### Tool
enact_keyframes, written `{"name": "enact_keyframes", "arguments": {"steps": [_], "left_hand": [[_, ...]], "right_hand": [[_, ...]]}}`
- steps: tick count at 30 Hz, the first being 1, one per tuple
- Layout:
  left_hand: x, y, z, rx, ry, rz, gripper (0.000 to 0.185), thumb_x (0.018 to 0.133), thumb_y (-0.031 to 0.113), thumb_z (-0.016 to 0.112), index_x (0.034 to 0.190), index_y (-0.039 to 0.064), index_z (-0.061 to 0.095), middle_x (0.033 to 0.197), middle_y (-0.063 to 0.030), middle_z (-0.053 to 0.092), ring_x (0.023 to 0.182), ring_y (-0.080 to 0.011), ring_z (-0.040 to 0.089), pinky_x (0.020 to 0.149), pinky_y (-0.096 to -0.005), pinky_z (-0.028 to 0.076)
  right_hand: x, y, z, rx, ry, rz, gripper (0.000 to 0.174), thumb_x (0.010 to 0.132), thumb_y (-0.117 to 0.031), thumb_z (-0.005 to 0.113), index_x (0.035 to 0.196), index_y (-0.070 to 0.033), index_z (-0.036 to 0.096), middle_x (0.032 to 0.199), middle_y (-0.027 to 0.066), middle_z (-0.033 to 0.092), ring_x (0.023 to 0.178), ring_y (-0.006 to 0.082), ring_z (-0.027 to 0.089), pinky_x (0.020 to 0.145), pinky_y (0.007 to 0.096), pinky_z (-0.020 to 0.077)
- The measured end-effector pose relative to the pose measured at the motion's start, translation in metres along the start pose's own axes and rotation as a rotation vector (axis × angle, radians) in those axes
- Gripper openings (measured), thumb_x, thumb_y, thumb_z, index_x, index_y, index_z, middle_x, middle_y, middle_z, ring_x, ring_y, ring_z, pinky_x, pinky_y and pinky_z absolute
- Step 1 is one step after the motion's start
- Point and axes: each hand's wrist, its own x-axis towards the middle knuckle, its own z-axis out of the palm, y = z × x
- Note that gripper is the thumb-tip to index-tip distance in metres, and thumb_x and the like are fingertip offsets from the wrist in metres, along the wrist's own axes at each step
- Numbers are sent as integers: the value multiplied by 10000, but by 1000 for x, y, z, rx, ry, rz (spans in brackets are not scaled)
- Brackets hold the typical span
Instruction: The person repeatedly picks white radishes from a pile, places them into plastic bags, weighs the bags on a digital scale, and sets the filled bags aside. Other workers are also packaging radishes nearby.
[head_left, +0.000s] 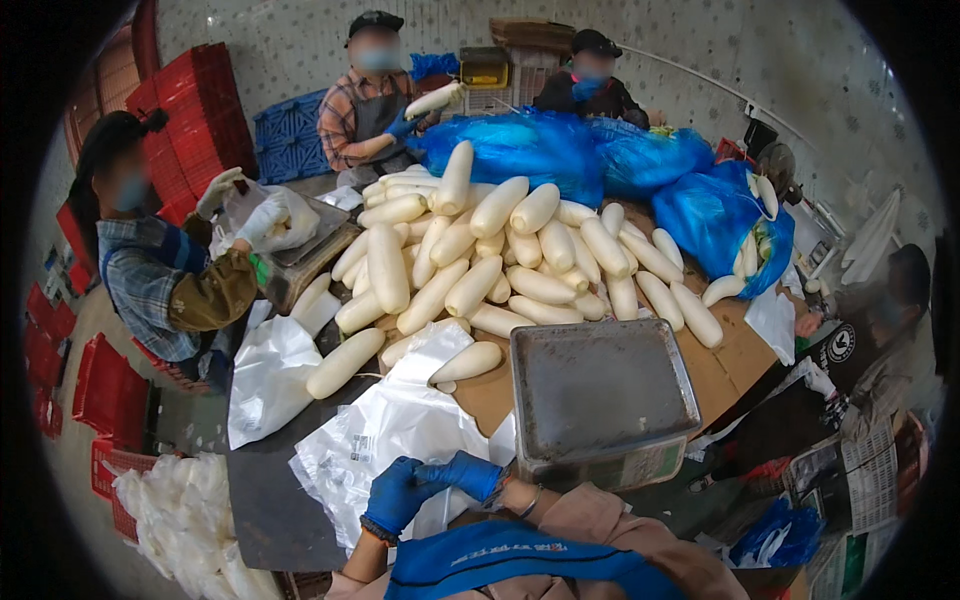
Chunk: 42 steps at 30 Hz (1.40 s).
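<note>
In blue gloves, my left hand (399, 491) and my right hand (466, 475) meet at the near edge of the table, fingertips pinched together on a clear plastic bag (450, 508). Their fingers cover the pinched part of the film. Just beyond them lies a flat stack of printed plastic bags (394, 427). To the right of my right hand stands a scale with a metal pan (606, 390). One white radish (466, 362) rests at the far end of the bags. Behind it, a large heap of white radishes (480, 255) covers the middle of the table.
Blue plastic sacks (517, 154) line the far side. At left, a co-worker (161, 247) handles a bagged item over another scale (319, 232). Other people stand at the back and right. Filled clear bags (187, 517) sit beside the table, near red crates (112, 390).
</note>
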Motion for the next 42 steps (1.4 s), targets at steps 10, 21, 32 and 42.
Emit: {"name": "enact_keyframes", "arguments": {"steps": [10, 21, 32, 42], "left_hand": [[-15, -87, -74, -782, 472, -92, 131, 709, -1, 546, 812, -1, 625, 782, -46, 585, 733, -144, 551, 693, -266, 451], [-19, 22, -88, 163, 495, 221, 857, 611, 309, 837, 1324, 55, 435, 1328, -198, 424, 1264, -360, 369, 1019, -435, 342], [-21, 21, -155, 198, 212, 113, 345, 667, -27, 689, 986, 105, 695, 826, -131, 631, 738, -285, 598, 663, -328, 464], [-14, 11, -145, -1113, -64, -182, 195, 805, -8, 621, 989, -64, 656, 853, -150, 685, 788, -237, 660, 710, -320, 515]], "right_hand": [[-27, -44, -15, -49, 301, -360, 235, 913, -179, 491, 992, -8, 632, 924, 86, 636, 826, 158, 588, 765, 273, 481], [-49, -137, -12, -607, 471, -417, 260, 848, -280, 642, 762, -51, 557, 585, 61, 528, 542, 184, 541, 518, 322, 436], [-5, -185, -66, -1258, -175, 30, 430, 810, -476, 627, 791, -47, 623, 745, 123, 624, 675, 259, 600, 669, 359, 473], [197, -153, -124, -1461, 588, -86, 971, 661, -531, 729, 1339, 38, 331, 1051, 243, 618, 916, 341, 639, 792, 424, 517]]}}
